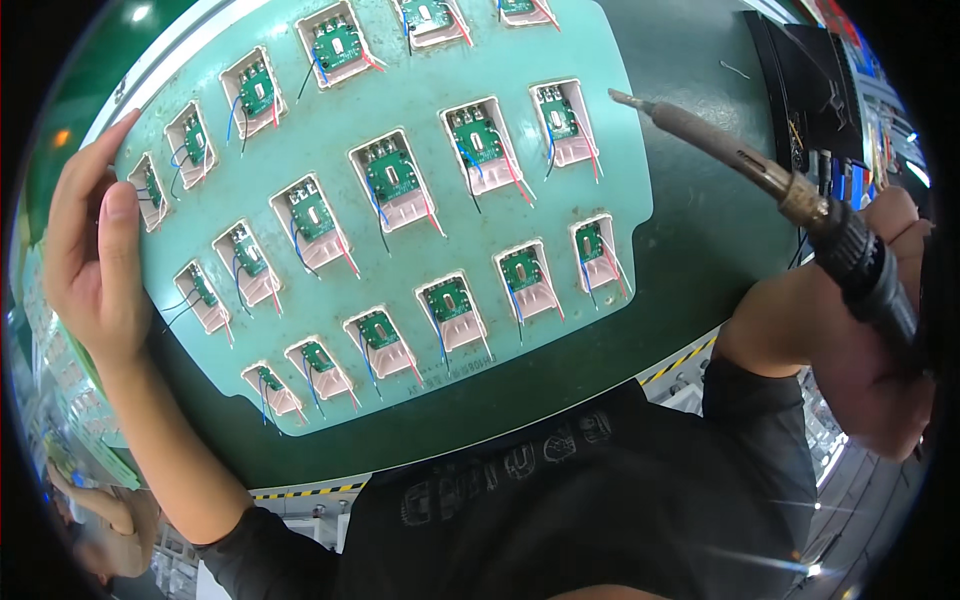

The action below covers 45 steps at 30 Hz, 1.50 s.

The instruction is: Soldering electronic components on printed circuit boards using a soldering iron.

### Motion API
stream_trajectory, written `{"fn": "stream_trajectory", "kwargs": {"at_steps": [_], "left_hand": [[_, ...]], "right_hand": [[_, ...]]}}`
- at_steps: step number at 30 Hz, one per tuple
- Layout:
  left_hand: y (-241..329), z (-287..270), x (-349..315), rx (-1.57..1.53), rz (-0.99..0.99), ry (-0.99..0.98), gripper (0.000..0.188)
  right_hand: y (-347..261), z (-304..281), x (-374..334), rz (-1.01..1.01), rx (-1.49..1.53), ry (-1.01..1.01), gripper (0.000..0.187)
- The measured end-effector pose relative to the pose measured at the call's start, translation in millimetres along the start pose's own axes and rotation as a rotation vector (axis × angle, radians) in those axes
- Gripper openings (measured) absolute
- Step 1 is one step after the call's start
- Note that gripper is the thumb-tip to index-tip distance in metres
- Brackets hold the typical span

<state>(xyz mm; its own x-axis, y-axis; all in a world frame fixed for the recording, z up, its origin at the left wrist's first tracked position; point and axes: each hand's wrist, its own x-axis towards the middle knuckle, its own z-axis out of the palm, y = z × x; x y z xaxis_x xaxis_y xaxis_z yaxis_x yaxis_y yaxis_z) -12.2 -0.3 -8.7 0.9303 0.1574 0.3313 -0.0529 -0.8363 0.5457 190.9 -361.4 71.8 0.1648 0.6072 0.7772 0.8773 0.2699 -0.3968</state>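
Observation:
A flat light-green tray point(420, 250) lies on the bench, with several rows of pale plastic housings set in its cut-outs. Each housing, such as the middle one point(408, 213), carries a small green circuit board point(391, 174) with thin red, blue and black wires. At the tray's left edge is my left hand point(95, 240), closed on that edge with thumb and fingers. My right hand point(880, 330), partly hidden at the right rim, grips the dark handle of a soldering iron point(765, 175). The iron's tip is raised near the tray's upper right corner, apart from any board.
Under the tray is a dark green bench mat point(690, 260). A black box-like holder point(800, 80) stands at the far right, with more tools beyond it. A short wire scrap point(735, 70) lies on the mat. Another person's arm point(100, 505) shows at the lower left.

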Motion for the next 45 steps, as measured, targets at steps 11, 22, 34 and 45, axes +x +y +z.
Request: {"fn": "stream_trajectory", "kwargs": {"at_steps": [11, 22, 34, 45], "left_hand": [[20.2, 11.4, 16.5, 0.075, 0.119, -0.060, 0.041], [-7.3, -10.9, -7.8, 0.173, 0.014, -0.091, 0.042], [2.2, -2.7, -4.3, 0.062, 0.048, -0.002, 0.035], [0.4, -4.1, -2.0, 0.013, 0.048, -0.006, 0.032]], "right_hand": [[-1.5, -2.0, -19.5, 0.067, 0.101, 0.077, 0.033], [-12.6, 27.1, -16.0, 0.098, 0.112, 0.088, 0.031], [-21.1, 32.9, -19.7, 0.141, 0.111, 0.107, 0.030], [-26.2, 32.9, -21.5, 0.157, 0.105, 0.116, 0.030]]}}
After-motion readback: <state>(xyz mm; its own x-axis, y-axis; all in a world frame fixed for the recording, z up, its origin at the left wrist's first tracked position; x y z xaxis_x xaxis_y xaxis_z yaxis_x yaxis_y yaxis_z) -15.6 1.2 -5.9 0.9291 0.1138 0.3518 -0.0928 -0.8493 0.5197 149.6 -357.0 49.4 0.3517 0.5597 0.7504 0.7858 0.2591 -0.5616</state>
